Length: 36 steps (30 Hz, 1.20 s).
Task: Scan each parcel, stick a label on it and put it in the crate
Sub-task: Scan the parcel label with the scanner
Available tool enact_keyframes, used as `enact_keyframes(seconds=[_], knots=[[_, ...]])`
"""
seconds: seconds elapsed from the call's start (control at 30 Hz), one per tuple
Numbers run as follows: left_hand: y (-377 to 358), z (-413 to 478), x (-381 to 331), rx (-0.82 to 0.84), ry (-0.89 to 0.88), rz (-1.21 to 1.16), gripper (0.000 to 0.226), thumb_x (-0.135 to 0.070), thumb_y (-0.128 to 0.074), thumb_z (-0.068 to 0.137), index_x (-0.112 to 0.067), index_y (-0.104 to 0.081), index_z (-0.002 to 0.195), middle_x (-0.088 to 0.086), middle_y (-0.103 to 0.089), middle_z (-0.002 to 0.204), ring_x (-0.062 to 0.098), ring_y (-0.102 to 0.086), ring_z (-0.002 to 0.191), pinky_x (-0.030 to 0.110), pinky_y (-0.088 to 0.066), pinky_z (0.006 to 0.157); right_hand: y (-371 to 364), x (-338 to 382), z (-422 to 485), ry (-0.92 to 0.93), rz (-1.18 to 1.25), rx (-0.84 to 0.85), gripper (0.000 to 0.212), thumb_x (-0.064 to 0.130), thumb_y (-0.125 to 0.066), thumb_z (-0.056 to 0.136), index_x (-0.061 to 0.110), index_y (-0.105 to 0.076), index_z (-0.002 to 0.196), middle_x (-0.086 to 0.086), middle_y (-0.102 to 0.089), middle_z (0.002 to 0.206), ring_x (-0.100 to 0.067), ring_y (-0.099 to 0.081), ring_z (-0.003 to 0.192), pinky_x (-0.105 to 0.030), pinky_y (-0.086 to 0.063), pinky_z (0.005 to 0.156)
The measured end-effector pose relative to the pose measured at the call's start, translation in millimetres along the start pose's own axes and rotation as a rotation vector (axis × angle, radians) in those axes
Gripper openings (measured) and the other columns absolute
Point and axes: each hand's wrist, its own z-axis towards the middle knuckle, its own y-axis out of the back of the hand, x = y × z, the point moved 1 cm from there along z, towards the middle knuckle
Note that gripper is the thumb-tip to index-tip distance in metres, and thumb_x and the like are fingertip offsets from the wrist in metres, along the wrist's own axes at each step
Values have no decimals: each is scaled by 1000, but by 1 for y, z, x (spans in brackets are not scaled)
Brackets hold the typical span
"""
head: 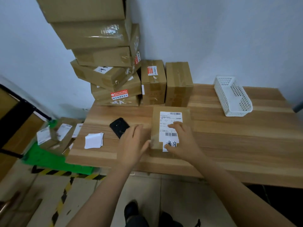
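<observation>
Wooden desk (229, 136), wall behind it.

- Back left corner: leaning stack of cardboard boxes (105, 63), taped, some with red stickers.
- Just right of the stack: two upright boxes (178, 84) side by side against the wall.
- Back right: white perforated basket (232, 95), lying at an angle.
- Left part of the desk: black handheld device (119, 126) lying flat. Nearer the left edge, a small pile of white label sheets (94, 140).
- On the floor off the desk's left edge: green crate (57, 163) with labelled parcels in it (57, 135).

Parcel (155, 122): flat brown box, lying about mid-desk towards the near edge.
- Its long axis runs from the near edge to the far edge, tilted slightly.
- A white shipping label (170, 118) lies on top along the same axis, with one barcode at the far end.
- A small label (170, 145) with handwritten characters sits at the near end and reads upright from the near edge.

Left hand (132, 141): fingers straight and together, laid beside the parcel's left side, thumb touching that edge. Its fingertips partly cover the black device's near end.

Right hand (182, 140): fingers spread, flat on top of the parcel, pressing on the shipping label, thumb tip on the small label.

Between the hands and the boxes at the back, the desk surface is bare wood.
</observation>
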Motion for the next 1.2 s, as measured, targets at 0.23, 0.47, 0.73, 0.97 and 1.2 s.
enact_keyframes(seconds=[0.23, 0.47, 0.73, 0.97, 1.2], knots=[[35, 31, 60, -46, 4, 109, 52, -28, -79, 75, -9, -59, 119, 8, -61, 111, 28, -59, 96, 37, -50, 77, -50, 69, 73, 98, -24, 34, 58, 29, -74, 79, 20, -49, 130, 4, -44, 129, -12, -42, 120, -21, -36, 94], [34, 42, 150, 107, 63, 114, 46, -29, -77, 76, -10, -59, 114, 8, -61, 107, 27, -58, 95, 36, -48, 74, -122, 89, 126, -64, -62, 174, 57, 28, -73, 81, 16, -48, 131, 0, -43, 127, -18, -48, 115, -26, -41, 86], [10, 72, 229, 305, -16, 127, 40, -35, -74, 79, -9, -58, 106, 8, -60, 101, 27, -58, 91, 38, -51, 72, -192, 92, 167, -369, -146, 243, 73, 35, -75, 80, 16, -38, 140, -6, -36, 143, -25, -48, 122, -37, -47, 96], [-18, 68, 260, 379, -56, 37, 41, -35, -75, 77, -10, -60, 107, 7, -60, 99, 26, -58, 88, 36, -49, 68, -230, 77, 176, -534, -272, 308, 97, 52, -74, 73, 11, -23, 145, -12, -27, 144, -28, -28, 133, -35, -33, 107], [-9, 81, 252, 316, -119, 9, 43, -32, -78, 74, -12, -59, 107, 6, -60, 99, 25, -60, 87, 33, -48, 68, -216, 84, 175, -520, -342, 181, 90, 57, -75, 61, 15, -40, 133, -7, -40, 131, -25, -37, 123, -35, -43, 95]])
